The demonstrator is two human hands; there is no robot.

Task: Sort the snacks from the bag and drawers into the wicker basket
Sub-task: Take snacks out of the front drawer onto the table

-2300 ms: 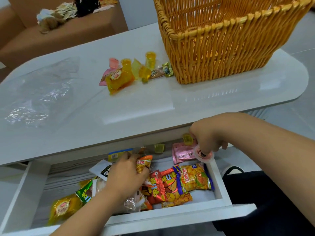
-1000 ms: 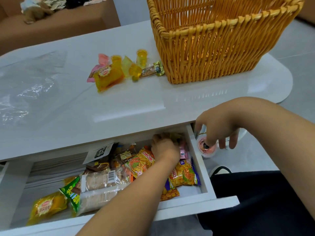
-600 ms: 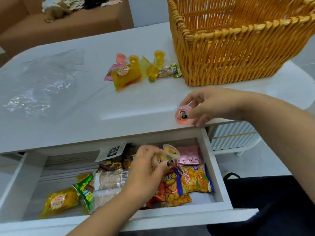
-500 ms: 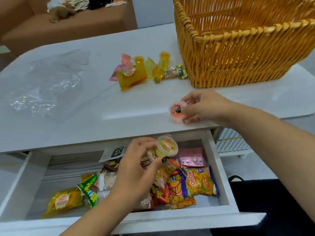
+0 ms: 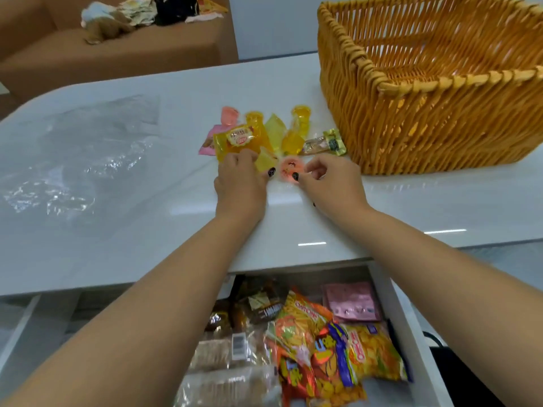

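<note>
White desk point(image 5: 382, 207) fills my view, and both my hands sit at the near edge of the snack pile point(image 5: 264, 136): my left hand point(image 5: 239, 183) pinches a yellow jelly point(image 5: 263, 160) and my right hand point(image 5: 332, 183) pinches a pink jelly cup point(image 5: 289, 169), the two almost touching. Just right of my right hand stands the basket point(image 5: 426, 83), so that hand is nearer, though I cannot tell what the basket holds. Below the desk the open drawer point(image 5: 411, 333) is full of packets point(image 5: 323, 348), and the clear bag point(image 5: 73, 160) lies flat at far left.
</note>
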